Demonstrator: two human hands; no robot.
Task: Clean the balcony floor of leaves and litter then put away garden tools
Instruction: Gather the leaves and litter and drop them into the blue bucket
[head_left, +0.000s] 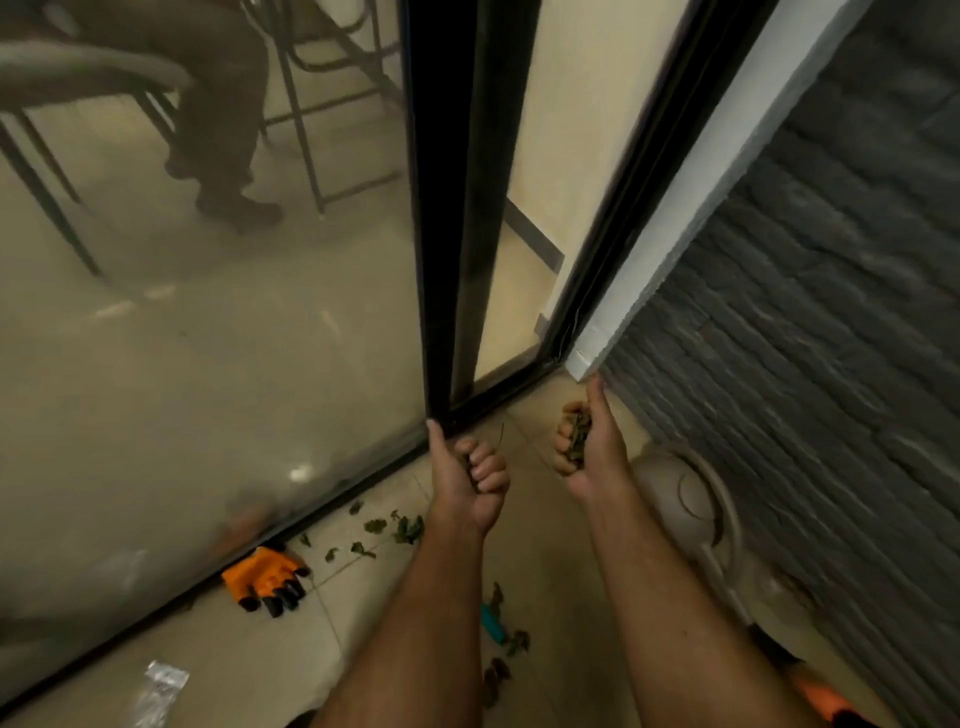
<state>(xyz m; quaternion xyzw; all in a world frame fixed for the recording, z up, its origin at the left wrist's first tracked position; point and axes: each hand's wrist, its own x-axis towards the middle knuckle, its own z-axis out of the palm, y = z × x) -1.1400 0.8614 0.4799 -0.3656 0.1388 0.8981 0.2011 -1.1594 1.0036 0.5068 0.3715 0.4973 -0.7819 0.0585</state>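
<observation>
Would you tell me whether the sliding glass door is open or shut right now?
Open: the sliding glass door stops at its black frame, leaving a gap beside the white jamb; the left hand touches that frame.

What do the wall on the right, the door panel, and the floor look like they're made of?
Wall: dark grey brick or stone cladding, rough and matte, visible courses. Door panel: glass in a dark frame, see-through with glare. Floor: pale glossy tile, judging by grout lines.

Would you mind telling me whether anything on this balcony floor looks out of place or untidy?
Yes. Green leaves lie scattered on the tiles by the glass door, an orange glove lies dropped against its track, and a clear plastic wrapper lies nearer the camera. Both hands hold leaf bits.
</observation>
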